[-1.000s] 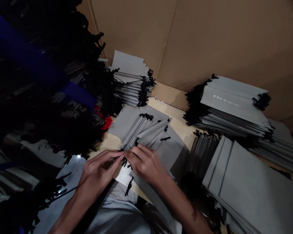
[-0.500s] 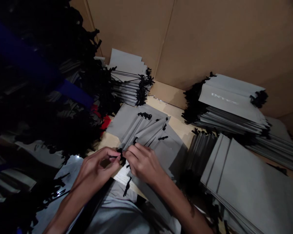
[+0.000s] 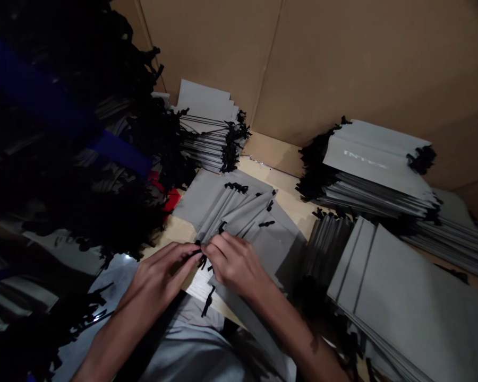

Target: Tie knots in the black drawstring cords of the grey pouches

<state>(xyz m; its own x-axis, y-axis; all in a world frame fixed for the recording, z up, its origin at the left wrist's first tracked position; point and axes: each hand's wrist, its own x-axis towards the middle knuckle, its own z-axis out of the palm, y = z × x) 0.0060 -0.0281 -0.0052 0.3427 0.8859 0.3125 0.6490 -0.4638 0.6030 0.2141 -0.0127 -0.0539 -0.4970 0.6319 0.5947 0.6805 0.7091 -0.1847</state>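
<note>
Grey drawstring pouches [image 3: 239,212], fanned in an overlapping row on a pale wooden surface [image 3: 287,185]; black drawstring cords [image 3: 202,260], bunched at the near end of the row; left hand [image 3: 159,273], its fingers [image 3: 183,255] closed and pinching the cords from the left; right hand [image 3: 233,262], knuckles up, its fingers [image 3: 219,246] closed on the cords from the right, the two hands touching at the fingertips; one loose black cord end [image 3: 207,301] below the right hand; grey trousers [image 3: 191,339] at the near edge; stacked grey pouches [image 3: 211,132] in the far corner; a taller stack [image 3: 376,159] with blurred pale lettering, to the right; a broad stack [image 3: 402,297] at near right; dark heap of corded pouches [image 3: 83,175] at left, with blue strap [image 3: 119,151] and red scrap [image 3: 171,199]; cardboard wall [image 3: 342,63] behind.
</note>
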